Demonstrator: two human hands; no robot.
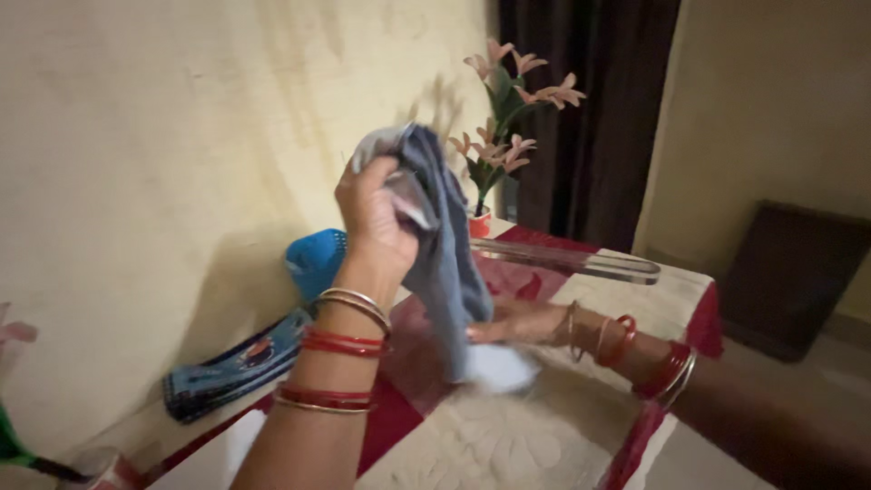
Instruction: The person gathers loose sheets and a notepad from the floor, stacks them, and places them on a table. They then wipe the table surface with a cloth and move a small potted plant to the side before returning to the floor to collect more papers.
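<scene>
The left hand [372, 213] grips the upper end of a grey cloth [445, 263] whose long axis hangs near-vertical to the cream-and-red tablecloth [508, 436], where the right hand [517, 322], lying flat and apparently open, meets its lower end.
</scene>
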